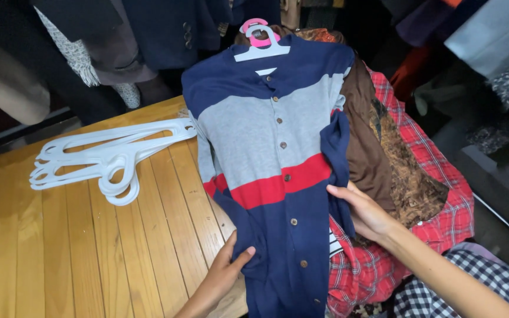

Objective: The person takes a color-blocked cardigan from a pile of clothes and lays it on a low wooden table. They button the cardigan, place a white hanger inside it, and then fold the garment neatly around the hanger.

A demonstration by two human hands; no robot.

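Note:
A buttoned shirt [269, 147] in navy, grey and red stripes lies on a white hanger [261, 52], on top of a pile of clothes. My left hand [226, 274] pinches the shirt's lower left edge near the hem. Over on the other side, my right hand [365, 213] presses on the folded navy sleeve. A pink hanger [253, 26] peeks out behind the white one.
Several white hangers [104, 156] lie stacked on the wooden table [72, 247] at the left. Under the shirt are a brown patterned garment [393, 159] and a red plaid shirt [443, 218]. Dark jackets [166, 29] hang behind the table. A checked cloth [484, 282] lies at the lower right.

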